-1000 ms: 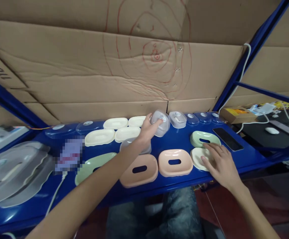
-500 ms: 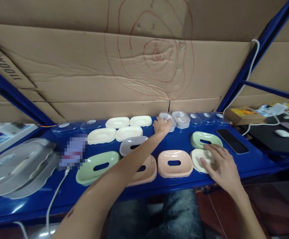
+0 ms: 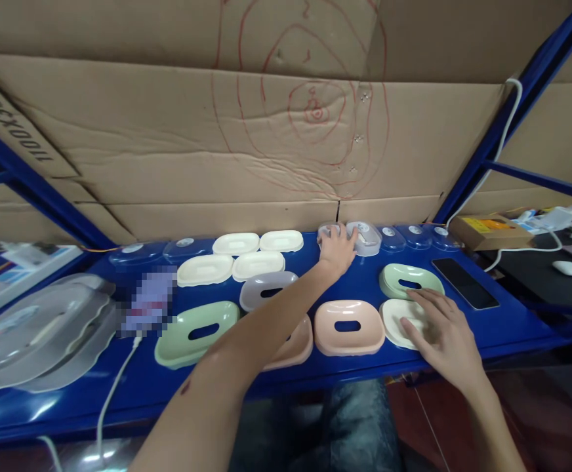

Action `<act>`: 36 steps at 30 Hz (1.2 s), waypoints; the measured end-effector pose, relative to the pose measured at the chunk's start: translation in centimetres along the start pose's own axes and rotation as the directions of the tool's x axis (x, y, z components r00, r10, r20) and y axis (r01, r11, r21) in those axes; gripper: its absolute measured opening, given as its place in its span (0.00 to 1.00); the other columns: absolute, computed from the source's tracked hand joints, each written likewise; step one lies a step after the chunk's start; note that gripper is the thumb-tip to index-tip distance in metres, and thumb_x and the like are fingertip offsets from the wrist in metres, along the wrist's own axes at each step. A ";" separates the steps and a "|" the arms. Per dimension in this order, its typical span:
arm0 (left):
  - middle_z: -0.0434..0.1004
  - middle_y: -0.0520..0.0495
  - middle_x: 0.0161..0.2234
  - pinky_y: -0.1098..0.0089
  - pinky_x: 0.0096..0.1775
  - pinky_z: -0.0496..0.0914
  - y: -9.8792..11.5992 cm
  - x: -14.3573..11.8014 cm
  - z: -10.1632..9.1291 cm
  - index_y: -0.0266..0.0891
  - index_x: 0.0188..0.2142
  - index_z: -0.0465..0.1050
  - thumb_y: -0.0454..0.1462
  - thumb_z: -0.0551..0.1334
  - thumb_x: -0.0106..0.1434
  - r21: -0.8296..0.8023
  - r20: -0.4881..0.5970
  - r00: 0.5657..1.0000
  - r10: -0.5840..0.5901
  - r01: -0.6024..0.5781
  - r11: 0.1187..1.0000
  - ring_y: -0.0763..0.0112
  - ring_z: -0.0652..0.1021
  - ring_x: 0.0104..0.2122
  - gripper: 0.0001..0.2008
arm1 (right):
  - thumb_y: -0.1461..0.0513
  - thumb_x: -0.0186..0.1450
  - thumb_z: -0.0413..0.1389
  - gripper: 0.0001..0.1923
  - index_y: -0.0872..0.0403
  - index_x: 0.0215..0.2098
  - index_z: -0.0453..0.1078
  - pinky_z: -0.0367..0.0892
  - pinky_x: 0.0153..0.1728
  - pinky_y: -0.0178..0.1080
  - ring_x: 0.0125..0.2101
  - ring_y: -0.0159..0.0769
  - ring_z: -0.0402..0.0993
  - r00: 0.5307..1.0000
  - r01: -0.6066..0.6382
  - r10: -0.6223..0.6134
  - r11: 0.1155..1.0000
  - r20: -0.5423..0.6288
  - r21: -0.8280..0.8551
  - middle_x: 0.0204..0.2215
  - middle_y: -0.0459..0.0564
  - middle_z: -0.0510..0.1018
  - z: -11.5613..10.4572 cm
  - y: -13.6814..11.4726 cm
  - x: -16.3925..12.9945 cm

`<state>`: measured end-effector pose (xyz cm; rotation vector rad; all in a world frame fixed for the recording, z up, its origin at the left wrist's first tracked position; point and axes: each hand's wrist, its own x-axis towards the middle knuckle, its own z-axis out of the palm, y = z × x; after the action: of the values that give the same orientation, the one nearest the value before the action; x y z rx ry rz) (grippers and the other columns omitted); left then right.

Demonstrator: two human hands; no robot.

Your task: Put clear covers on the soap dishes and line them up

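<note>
At the back of the blue shelf, my left hand (image 3: 338, 250) reaches over two translucent greyish soap boxes. Its spread fingers cover much of the left soap box (image 3: 326, 231) and extend to the near edge of the right soap box (image 3: 367, 240); I cannot tell how firmly they touch. My right hand (image 3: 446, 328), open with fingers apart, rests over a cream oval tray (image 3: 398, 321). Its fingertips meet the front rim of a green slotted soap dish (image 3: 389, 282). Left of the cream tray lies a peach slotted dish (image 3: 325, 331). My left forearm partly hides another peach dish (image 3: 300, 347).
Several cream trays (image 3: 204, 270) lie left of centre, near a grey dish (image 3: 251, 295) and a green dish (image 3: 172, 337). Large translucent covers (image 3: 15, 328) are stacked at left. A phone (image 3: 466, 283) lies at right. Cardboard (image 3: 168, 131) backs the shelf; clear lids (image 3: 416, 236) line the rear.
My left hand has shifted right from the left translucent soap box toward the right one, its fingers spreading. My right hand stays over the cream tray. The view has moved slightly.
</note>
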<state>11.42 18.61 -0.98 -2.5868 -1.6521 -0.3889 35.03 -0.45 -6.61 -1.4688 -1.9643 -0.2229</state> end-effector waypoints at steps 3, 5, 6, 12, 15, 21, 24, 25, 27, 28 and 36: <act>0.50 0.24 0.81 0.26 0.55 0.69 0.1 0.7 0.5 0.42 0.83 0.52 0.47 0.61 0.77 0.086 -0.019 0.998 0.066 -0.064 0.994 0.13 0.58 0.73 0.40 | 0.49 0.77 0.60 0.24 0.46 0.67 0.72 0.71 0.65 0.61 0.65 0.57 0.75 1.000 0.002 -0.002 1.000 0.000 0.004 0.62 0.56 0.81 0.0 0.0 0.0; 0.50 0.26 0.82 0.23 0.61 0.63 0.2 1.1 0.7 0.43 0.83 0.52 0.48 0.62 0.77 0.143 -0.030 0.989 0.142 -0.136 0.980 0.14 0.56 0.75 0.41 | 0.49 0.77 0.60 0.24 0.45 0.68 0.72 0.72 0.64 0.61 0.65 0.58 0.75 1.000 0.002 -0.002 1.000 0.004 0.007 0.62 0.56 0.81 0.0 0.0 0.0; 0.50 0.27 0.82 0.23 0.65 0.58 0.1 1.3 0.8 0.43 0.83 0.53 0.48 0.62 0.77 0.165 -0.033 0.982 0.184 -0.177 0.970 0.16 0.55 0.75 0.40 | 0.49 0.77 0.60 0.24 0.45 0.68 0.72 0.72 0.64 0.61 0.65 0.58 0.75 1.000 0.003 -0.003 1.000 0.005 0.007 0.62 0.56 0.81 0.0 0.0 0.0; 0.57 0.28 0.80 0.33 0.69 0.58 -1.7 2.2 1.3 0.42 0.82 0.57 0.46 0.58 0.79 0.199 -0.022 0.935 0.353 -0.342 0.918 0.27 0.63 0.73 0.36 | 0.50 0.77 0.60 0.25 0.45 0.69 0.71 0.72 0.64 0.62 0.65 0.58 0.75 1.000 0.006 -0.006 1.000 0.001 0.000 0.62 0.56 0.81 0.0 0.1 -0.1; 0.59 0.28 0.79 0.35 0.68 0.59 -2.8 2.4 1.4 0.40 0.81 0.57 0.46 0.57 0.78 0.200 -0.015 0.918 0.397 -0.386 0.901 0.29 0.65 0.73 0.36 | 0.50 0.77 0.60 0.25 0.44 0.69 0.71 0.71 0.65 0.63 0.65 0.59 0.75 1.000 -0.004 0.004 1.000 0.006 0.001 0.62 0.56 0.81 0.0 0.0 -0.1; 0.61 0.26 0.77 0.36 0.68 0.59 -3.6 2.3 1.1 0.39 0.80 0.58 0.45 0.58 0.76 0.181 -0.013 0.910 0.415 -0.406 0.896 0.30 0.67 0.71 0.37 | 0.50 0.77 0.60 0.24 0.44 0.69 0.71 0.71 0.65 0.62 0.66 0.58 0.75 1.000 -0.024 0.024 1.000 0.019 0.004 0.62 0.55 0.81 -0.2 -0.3 0.1; 0.58 0.25 0.78 0.35 0.69 0.57 -3.4 2.3 1.0 0.38 0.81 0.56 0.49 0.58 0.77 0.175 -0.029 0.914 0.404 -0.393 0.903 0.29 0.65 0.72 0.38 | 0.50 0.76 0.61 0.25 0.44 0.69 0.71 0.71 0.65 0.61 0.66 0.57 0.75 1.000 -0.025 0.025 1.000 0.018 0.005 0.62 0.55 0.81 -0.2 -0.3 0.0; 0.57 0.25 0.79 0.34 0.70 0.56 -3.3 2.3 1.0 0.38 0.81 0.56 0.50 0.58 0.78 0.173 -0.033 0.916 0.400 -0.389 0.905 0.28 0.65 0.73 0.39 | 0.50 0.76 0.61 0.25 0.44 0.70 0.71 0.71 0.65 0.61 0.66 0.57 0.75 1.000 -0.025 0.024 1.000 0.018 0.004 0.62 0.55 0.81 -0.2 -0.3 0.0; 0.57 0.26 0.79 0.33 0.70 0.55 -3.1 2.4 1.1 0.40 0.82 0.56 0.51 0.59 0.78 0.168 -0.033 0.917 0.398 -0.387 0.907 0.28 0.63 0.74 0.39 | 0.50 0.76 0.61 0.26 0.43 0.70 0.71 0.71 0.65 0.61 0.66 0.58 0.75 1.000 -0.022 0.022 1.000 0.016 0.004 0.63 0.55 0.80 -0.2 -0.3 0.0; 0.57 0.26 0.79 0.33 0.70 0.55 -3.0 2.5 1.1 0.41 0.81 0.57 0.50 0.60 0.78 0.165 -0.030 0.917 0.397 -0.388 0.907 0.28 0.63 0.74 0.38 | 0.50 0.76 0.61 0.26 0.43 0.70 0.71 0.71 0.65 0.61 0.66 0.58 0.75 1.000 -0.020 0.020 1.000 0.014 0.004 0.63 0.55 0.80 -0.2 -0.3 0.0; 0.60 0.27 0.79 0.39 0.75 0.49 -2.6 2.0 -0.9 0.39 0.81 0.57 0.53 0.59 0.79 0.109 -0.100 0.903 0.419 -0.409 0.906 0.33 0.61 0.76 0.39 | 0.51 0.77 0.60 0.23 0.45 0.67 0.73 0.71 0.65 0.62 0.65 0.57 0.76 1.000 -0.004 0.004 1.000 -0.026 -0.008 0.61 0.55 0.82 0.0 0.0 -0.2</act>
<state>9.71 21.34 0.08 -2.6894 -1.0141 -0.4248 35.07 -0.62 -6.78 -1.4676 -1.9416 -0.2471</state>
